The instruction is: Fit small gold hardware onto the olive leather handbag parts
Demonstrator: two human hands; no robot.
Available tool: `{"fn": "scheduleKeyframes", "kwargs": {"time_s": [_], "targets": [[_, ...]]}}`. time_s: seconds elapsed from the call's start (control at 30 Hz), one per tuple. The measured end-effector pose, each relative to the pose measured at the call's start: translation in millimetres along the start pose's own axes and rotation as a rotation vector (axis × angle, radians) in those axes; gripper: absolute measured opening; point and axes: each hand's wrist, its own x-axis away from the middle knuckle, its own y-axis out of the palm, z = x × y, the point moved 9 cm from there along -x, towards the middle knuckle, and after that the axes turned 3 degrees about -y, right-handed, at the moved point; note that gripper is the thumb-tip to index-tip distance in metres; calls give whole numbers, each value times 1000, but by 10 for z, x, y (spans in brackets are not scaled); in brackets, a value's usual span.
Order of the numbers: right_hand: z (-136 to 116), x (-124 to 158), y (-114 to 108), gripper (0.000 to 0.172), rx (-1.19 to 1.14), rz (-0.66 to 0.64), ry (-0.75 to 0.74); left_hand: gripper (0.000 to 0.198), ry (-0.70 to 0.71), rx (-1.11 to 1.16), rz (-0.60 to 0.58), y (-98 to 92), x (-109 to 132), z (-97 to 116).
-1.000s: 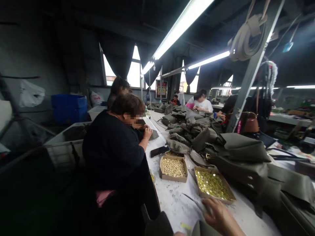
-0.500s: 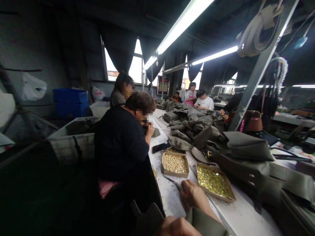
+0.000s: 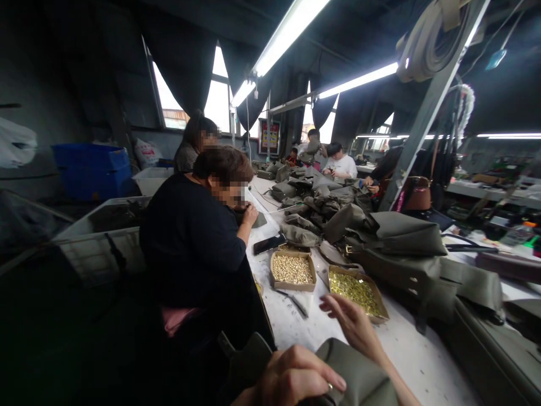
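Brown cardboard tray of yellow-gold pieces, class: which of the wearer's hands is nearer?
Right: the right hand is beside the tray; the left hand is farther, holding grey-green material.

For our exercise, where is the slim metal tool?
In the head view, the tool lies on the table in front of the left cardboard box, left of the right hand.

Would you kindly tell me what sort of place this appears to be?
Probably a bag-making workshop: dark leather-like pieces lie heaped on a long table, shallow boxes of small gold-coloured parts stand nearby, and several people work along it.
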Motion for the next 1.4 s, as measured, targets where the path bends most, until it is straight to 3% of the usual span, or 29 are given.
{"fn": "scheduleKeyframes", "kwargs": {"time_s": [0.1, 0.2, 0.33, 0.43, 0.57, 0.87, 1.0, 1.1, 1.23, 1.4], "targets": [[-56, 358, -607, 52, -199, 131, 173, 24, 41, 139, 48, 32, -95, 53], [-494, 779, -1021, 46, -104, 146, 133, 25, 34, 195, -5, 168, -222, 69], [-1226, 1255, -1022, 48, -20, 96, -87, 29, 34, 136, -77, 373, -334, 71], [-1450, 1508, -889, 31, 80, 171, -182, 33, 104, 82, -129, 524, -374, 147], [-1389, 1742, -845, 37, 196, 372, -169, 35, 220, 14, -192, 700, -393, 320], [-1267, 1881, -947, 36, 111, 491, -104, 42, 254, -15, -218, 920, -394, 335], [-1178, 1881, -1072, 21, -182, 386, -30, 42, 283, 20, -267, 942, -375, 384], [-1013, 1825, -1128, 23, -298, 250, 102, 38, 309, 37, -326, 956, -365, 445], [-976, 1660, -1140, 17, -243, 77, 100, 28, 306, -35, -278, 940, -388, 438], [-1085, 1496, -1095, 15, -120, -84, 68, 15, 420, 35, -174, 946, -418, 436]]}}
